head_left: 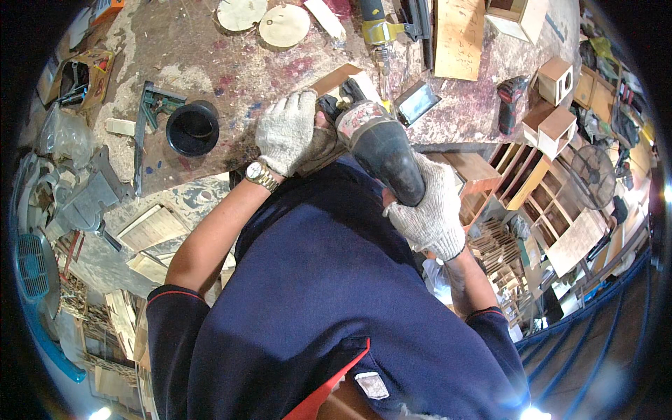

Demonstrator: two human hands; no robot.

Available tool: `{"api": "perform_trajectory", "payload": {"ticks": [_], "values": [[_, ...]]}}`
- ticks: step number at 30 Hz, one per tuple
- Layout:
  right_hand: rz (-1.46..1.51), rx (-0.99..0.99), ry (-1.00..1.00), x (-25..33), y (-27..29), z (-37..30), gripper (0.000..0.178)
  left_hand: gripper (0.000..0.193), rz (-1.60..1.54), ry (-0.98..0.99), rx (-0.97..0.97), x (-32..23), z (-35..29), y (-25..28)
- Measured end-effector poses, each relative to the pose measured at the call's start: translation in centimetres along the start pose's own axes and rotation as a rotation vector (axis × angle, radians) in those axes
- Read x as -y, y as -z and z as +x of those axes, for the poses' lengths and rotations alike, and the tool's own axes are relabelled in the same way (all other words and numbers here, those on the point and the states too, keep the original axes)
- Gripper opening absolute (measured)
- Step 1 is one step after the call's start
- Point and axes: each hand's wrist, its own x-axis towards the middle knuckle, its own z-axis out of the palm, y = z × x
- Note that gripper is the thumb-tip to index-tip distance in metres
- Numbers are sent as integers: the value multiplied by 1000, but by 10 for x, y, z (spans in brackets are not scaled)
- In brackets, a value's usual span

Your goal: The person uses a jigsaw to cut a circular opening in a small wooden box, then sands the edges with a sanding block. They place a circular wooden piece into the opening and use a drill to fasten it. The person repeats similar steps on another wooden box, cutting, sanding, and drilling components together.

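My left hand, in a white knitted glove, has its fingers wrapped round the near end of a small wooden workpiece at the bench's front edge. In my gloved right hand is a hand-held power tool with a rounded dark body and a worn reddish band. Its black front end meets the wood beside my left fingers; the exact contact is hidden. To the right of the tool rests a small shiny-faced box. A yellow-and-black drill lies beyond the workpiece.
Left on the stained bench are a black round bowl and a long metal square. Wooden discs lie at the back. A red-and-black power tool and small wooden boxes stand right, near a fan.
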Motion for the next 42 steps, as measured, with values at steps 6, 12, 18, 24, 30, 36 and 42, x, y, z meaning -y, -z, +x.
{"api": "perform_trajectory", "payload": {"ticks": [6,12,18,24,30,36,42], "values": [[39,0,-33,9,1,5,45,35,-18,-22,-2,-1,0,3],[61,75,-76,14,9,8,43,35,-4,-20,8,1,1,2],[12,65,-60,15,8,10,42,34,0,-44,-36,1,0,0],[38,58,-84,17,8,11,39,33,-7,-35,-24,2,1,1],[35,36,-50,13,5,13,38,32,-15,-58,-21,2,0,1],[119,-47,-27,7,-1,8,39,32,-9,5,-2,2,0,0],[85,-86,-112,-4,-8,-17,33,40,5,59,-108,-3,-5,2]]}}
